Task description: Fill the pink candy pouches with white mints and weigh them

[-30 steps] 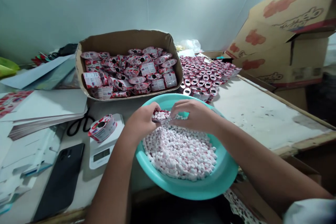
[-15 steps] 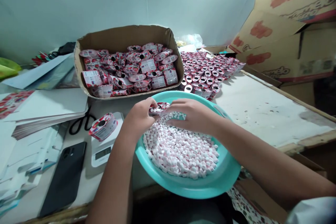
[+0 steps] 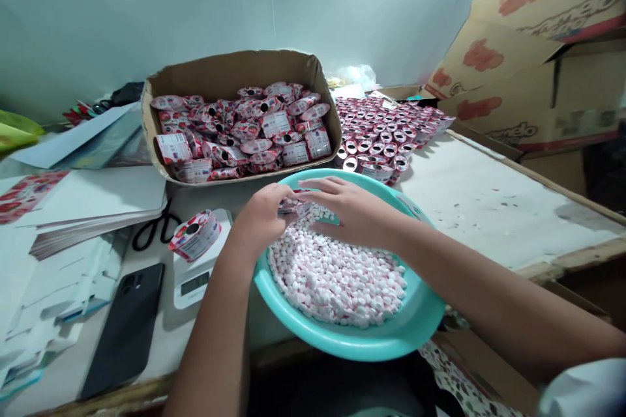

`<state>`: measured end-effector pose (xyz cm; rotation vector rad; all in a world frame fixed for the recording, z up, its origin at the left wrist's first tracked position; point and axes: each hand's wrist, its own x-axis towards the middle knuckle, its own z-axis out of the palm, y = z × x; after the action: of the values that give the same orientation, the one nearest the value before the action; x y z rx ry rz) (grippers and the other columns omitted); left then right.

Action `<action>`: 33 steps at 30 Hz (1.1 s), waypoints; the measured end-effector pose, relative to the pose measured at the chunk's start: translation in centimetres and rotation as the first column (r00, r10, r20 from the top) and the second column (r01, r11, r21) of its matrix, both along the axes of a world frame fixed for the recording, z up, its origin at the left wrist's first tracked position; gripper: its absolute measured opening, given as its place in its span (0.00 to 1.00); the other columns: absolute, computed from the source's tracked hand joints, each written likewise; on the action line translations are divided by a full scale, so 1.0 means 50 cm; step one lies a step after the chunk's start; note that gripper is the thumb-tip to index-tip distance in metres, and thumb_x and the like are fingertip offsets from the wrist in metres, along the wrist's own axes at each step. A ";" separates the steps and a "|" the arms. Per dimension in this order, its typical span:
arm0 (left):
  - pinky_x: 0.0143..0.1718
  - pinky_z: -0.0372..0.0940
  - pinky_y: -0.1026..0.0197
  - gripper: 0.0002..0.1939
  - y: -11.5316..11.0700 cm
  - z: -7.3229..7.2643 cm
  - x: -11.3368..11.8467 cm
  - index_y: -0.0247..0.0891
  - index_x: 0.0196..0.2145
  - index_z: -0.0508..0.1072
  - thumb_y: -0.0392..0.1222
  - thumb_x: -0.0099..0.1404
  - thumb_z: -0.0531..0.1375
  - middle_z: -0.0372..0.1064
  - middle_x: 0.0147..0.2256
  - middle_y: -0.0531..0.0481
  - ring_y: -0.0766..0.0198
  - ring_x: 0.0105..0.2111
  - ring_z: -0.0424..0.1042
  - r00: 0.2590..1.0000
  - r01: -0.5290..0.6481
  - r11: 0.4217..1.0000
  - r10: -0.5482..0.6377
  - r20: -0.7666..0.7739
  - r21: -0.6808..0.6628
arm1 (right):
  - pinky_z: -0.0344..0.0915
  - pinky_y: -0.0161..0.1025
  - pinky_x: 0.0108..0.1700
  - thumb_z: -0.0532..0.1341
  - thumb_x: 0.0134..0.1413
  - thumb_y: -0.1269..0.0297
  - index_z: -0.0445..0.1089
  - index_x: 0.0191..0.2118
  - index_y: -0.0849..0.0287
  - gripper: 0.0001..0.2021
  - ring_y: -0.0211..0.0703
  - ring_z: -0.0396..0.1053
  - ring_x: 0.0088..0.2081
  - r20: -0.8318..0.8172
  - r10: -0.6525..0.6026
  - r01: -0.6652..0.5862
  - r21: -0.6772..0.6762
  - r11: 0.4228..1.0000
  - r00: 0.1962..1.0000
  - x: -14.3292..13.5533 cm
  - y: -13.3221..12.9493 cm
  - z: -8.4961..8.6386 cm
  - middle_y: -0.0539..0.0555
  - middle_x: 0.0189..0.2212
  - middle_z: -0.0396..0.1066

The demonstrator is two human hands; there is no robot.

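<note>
1. Step in hand: hand-filling, by all appearances. Left hand (image 3: 259, 221) supports a printed candy packet (image 3: 295, 206) above the far left part of the turquoise basin (image 3: 342, 343); right hand (image 3: 349, 208) is positioned at the packet.
2. Left grip: thumb and fingers clamped on the packet. Right grip: thumb and fingers apart, with loose pink-and-white candies (image 3: 337, 287) visible through the gap.
3. Next move: judged to call for a steady left pinch and an unobstructed packet mouth — kept over the basin, so that spilled candies drop back among the rest.
4. Adjacent equipment: another printed packet (image 3: 194, 234) rests on the digital scale (image 3: 203, 266), left of the basin.
5. Hidden: right fingertips cover part of the held packet; its fill level and their contact with it cannot be confirmed.
6. Illegible or cut off: scale reading too dim to read; right sleeve (image 3: 584, 388) and printed cartons (image 3: 528, 91) run out of view.
</note>
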<state>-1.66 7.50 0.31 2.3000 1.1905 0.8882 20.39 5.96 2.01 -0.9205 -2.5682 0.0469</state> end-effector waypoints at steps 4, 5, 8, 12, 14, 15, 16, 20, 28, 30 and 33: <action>0.35 0.60 0.61 0.10 -0.004 0.002 0.002 0.40 0.33 0.65 0.32 0.56 0.63 0.71 0.35 0.53 0.62 0.35 0.69 0.996 -0.071 0.996 0.069 -0.056 -0.051 | 0.63 0.52 0.60 0.60 0.64 0.58 0.70 0.58 0.55 0.19 0.53 0.67 0.57 0.012 0.047 -0.047 -0.051 0.998 0.999 -0.003 0.003 -0.007 0.58 0.57 0.71; 0.34 0.59 0.62 0.11 -0.005 0.003 0.003 0.40 0.31 0.63 0.32 0.56 0.63 0.70 0.34 0.54 0.63 0.34 0.68 0.994 -0.092 0.994 0.089 -0.058 -0.054 | 0.64 0.52 0.59 0.60 0.64 0.58 0.71 0.56 0.55 0.17 0.52 0.68 0.56 -0.003 0.047 -0.047 -0.051 0.998 0.999 -0.003 0.003 -0.006 0.58 0.55 0.72; 0.34 0.58 0.62 0.13 -0.006 0.002 0.002 0.40 0.31 0.60 0.33 0.56 0.63 0.70 0.36 0.54 0.63 0.34 0.68 0.992 -0.118 0.993 0.117 -0.036 -0.031 | 0.65 0.51 0.60 0.60 0.63 0.61 0.71 0.56 0.56 0.17 0.52 0.68 0.57 -0.082 -0.015 0.013 -0.022 1.000 0.997 -0.002 0.002 -0.002 0.60 0.56 0.71; 0.37 0.60 0.62 0.13 -0.006 0.000 0.001 0.41 0.36 0.62 0.37 0.59 0.64 0.72 0.40 0.52 0.62 0.37 0.70 0.997 -0.073 0.997 0.074 -0.007 0.040 | 0.67 0.53 0.58 0.62 0.61 0.59 0.67 0.60 0.54 0.22 0.55 0.67 0.57 -0.119 -0.138 0.130 -0.071 0.989 0.983 0.002 0.002 -0.003 0.61 0.59 0.66; 0.38 0.61 0.62 0.14 -0.006 0.000 0.002 0.41 0.38 0.62 0.38 0.59 0.66 0.73 0.42 0.51 0.62 0.37 0.71 0.999 -0.039 0.997 0.038 0.013 0.067 | 0.68 0.52 0.56 0.62 0.61 0.59 0.65 0.62 0.52 0.25 0.54 0.68 0.56 -0.102 -0.165 0.153 -0.117 0.981 0.981 0.004 0.004 -0.006 0.60 0.59 0.66; 0.38 0.62 0.62 0.15 -0.006 0.000 0.003 0.42 0.37 0.62 0.39 0.59 0.67 0.74 0.43 0.50 0.62 0.37 0.71 0.999 -0.035 0.997 0.034 0.022 0.072 | 0.68 0.51 0.56 0.63 0.60 0.59 0.64 0.63 0.53 0.25 0.53 0.69 0.55 -0.093 -0.178 0.165 -0.134 0.977 0.980 0.004 0.006 -0.008 0.59 0.58 0.68; 0.38 0.62 0.63 0.16 -0.007 0.000 0.004 0.42 0.37 0.62 0.39 0.58 0.68 0.74 0.44 0.51 0.62 0.37 0.72 0.999 -0.041 0.996 0.039 0.030 0.073 | 0.68 0.50 0.55 0.63 0.60 0.59 0.63 0.63 0.53 0.26 0.53 0.70 0.55 -0.086 -0.194 0.180 -0.148 0.972 0.977 0.005 0.008 -0.009 0.59 0.57 0.69; 0.36 0.62 0.64 0.15 -0.011 0.005 0.009 0.42 0.36 0.65 0.41 0.57 0.69 0.76 0.41 0.54 0.64 0.35 0.72 0.996 -0.085 0.995 0.084 0.012 0.057 | 0.68 0.46 0.52 0.63 0.61 0.61 0.68 0.58 0.56 0.20 0.50 0.73 0.51 -0.086 -0.221 0.202 -0.188 0.961 0.971 0.004 0.014 -0.006 0.56 0.51 0.75; 0.42 0.65 0.61 0.13 -0.009 0.003 0.008 0.43 0.42 0.72 0.45 0.60 0.68 0.77 0.42 0.53 0.60 0.41 0.75 0.997 -0.060 0.986 0.065 -0.028 0.158 | 0.68 0.43 0.49 0.64 0.60 0.63 0.72 0.53 0.55 0.15 0.46 0.73 0.47 -0.140 -0.185 0.159 -0.181 0.971 0.973 0.008 0.012 0.003 0.54 0.47 0.76; 0.44 0.66 0.61 0.12 -0.007 0.001 0.007 0.43 0.42 0.72 0.43 0.61 0.67 0.77 0.43 0.52 0.60 0.43 0.75 0.999 -0.040 0.975 0.045 -0.014 0.217 | 0.68 0.42 0.49 0.64 0.60 0.64 0.72 0.53 0.54 0.15 0.46 0.73 0.47 -0.151 -0.187 0.160 -0.173 0.972 0.971 0.009 0.013 0.002 0.54 0.47 0.76; 0.46 0.66 0.60 0.10 -0.007 0.002 0.007 0.42 0.40 0.72 0.41 0.62 0.66 0.77 0.43 0.51 0.60 0.45 0.75 1.000 -0.025 0.955 0.027 0.000 0.296 | 0.68 0.42 0.50 0.63 0.60 0.66 0.72 0.53 0.53 0.15 0.45 0.73 0.47 -0.192 -0.173 0.144 -0.156 0.977 0.966 0.010 0.013 0.002 0.53 0.47 0.76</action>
<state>-1.33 7.17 0.40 2.5230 1.1577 1.1402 20.91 6.62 2.13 -1.1102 -2.3172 0.2670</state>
